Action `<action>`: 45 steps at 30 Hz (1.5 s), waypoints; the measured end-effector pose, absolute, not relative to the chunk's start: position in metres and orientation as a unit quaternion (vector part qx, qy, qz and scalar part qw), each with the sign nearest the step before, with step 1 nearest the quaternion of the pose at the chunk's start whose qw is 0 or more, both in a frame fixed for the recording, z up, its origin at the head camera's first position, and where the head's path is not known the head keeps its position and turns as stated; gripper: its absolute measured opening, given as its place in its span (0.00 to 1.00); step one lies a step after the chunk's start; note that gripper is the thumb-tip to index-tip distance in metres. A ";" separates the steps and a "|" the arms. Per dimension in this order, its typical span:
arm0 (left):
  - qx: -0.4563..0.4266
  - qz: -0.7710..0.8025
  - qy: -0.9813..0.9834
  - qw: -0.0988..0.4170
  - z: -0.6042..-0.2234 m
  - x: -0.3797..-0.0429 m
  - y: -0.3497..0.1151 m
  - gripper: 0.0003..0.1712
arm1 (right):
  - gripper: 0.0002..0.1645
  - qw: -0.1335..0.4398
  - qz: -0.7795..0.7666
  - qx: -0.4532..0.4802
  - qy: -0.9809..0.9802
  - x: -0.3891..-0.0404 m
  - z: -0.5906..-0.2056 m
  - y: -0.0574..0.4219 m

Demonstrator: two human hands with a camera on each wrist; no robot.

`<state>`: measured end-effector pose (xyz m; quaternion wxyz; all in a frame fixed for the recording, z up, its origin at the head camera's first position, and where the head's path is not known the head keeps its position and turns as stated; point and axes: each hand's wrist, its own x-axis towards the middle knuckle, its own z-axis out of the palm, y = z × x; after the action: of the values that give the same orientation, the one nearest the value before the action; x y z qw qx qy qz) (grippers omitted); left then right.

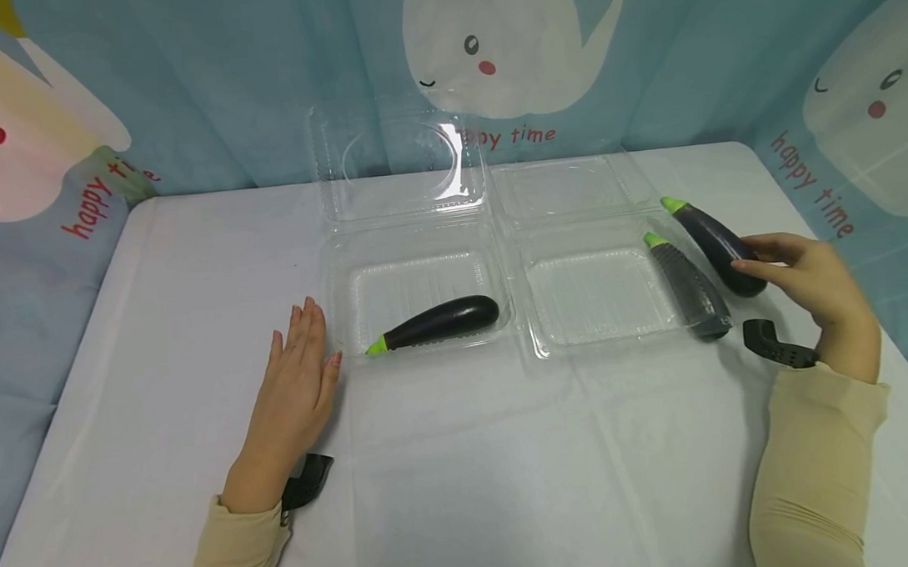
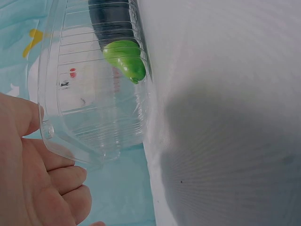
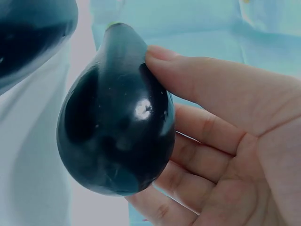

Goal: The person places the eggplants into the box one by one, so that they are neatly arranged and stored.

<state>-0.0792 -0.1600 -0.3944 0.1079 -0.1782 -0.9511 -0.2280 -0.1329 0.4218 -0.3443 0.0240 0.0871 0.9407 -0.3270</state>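
My right hand (image 1: 814, 283) pinches a dark eggplant (image 1: 715, 245) with a green stem end, thumb on one side and fingers on the other. In the right wrist view the rounded end of this eggplant (image 3: 117, 117) faces the camera. Just left of it lies a second eggplant (image 1: 690, 288), seen partly through clear plastic at the right container's side. A third eggplant (image 1: 443, 319) lies in the left clear container (image 1: 333, 271). My left hand (image 1: 293, 397), fingers straight, is beside that container's near left corner; its thumb is by the rim in the left wrist view.
The right clear container (image 1: 539, 351) stands beside the left one on the white-covered table (image 1: 468, 483). Both have raised or folded-back clear lids (image 1: 399, 210) behind them. A blue curtain (image 1: 267, 90) with whale prints closes off the back and sides.
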 end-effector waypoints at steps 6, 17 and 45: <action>-0.178 -0.225 -0.952 0.109 -0.395 -0.079 -0.160 0.33 | 0.35 0.002 -0.327 0.083 0.941 -0.131 -0.338 0.421; -0.178 -0.226 -0.951 0.109 -0.396 -0.079 -0.160 0.33 | 0.35 -0.031 -0.321 0.072 0.944 -0.127 -0.329 0.414; -0.179 -0.227 -0.951 0.111 -0.394 -0.080 -0.159 0.33 | 0.33 -0.027 -0.327 0.040 0.944 -0.123 -0.302 0.380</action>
<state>-0.0804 -0.1595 -0.3942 0.1105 -0.1795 -0.9508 -0.2271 -0.1234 0.3802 -0.3019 -0.0272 0.0403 0.9439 -0.3266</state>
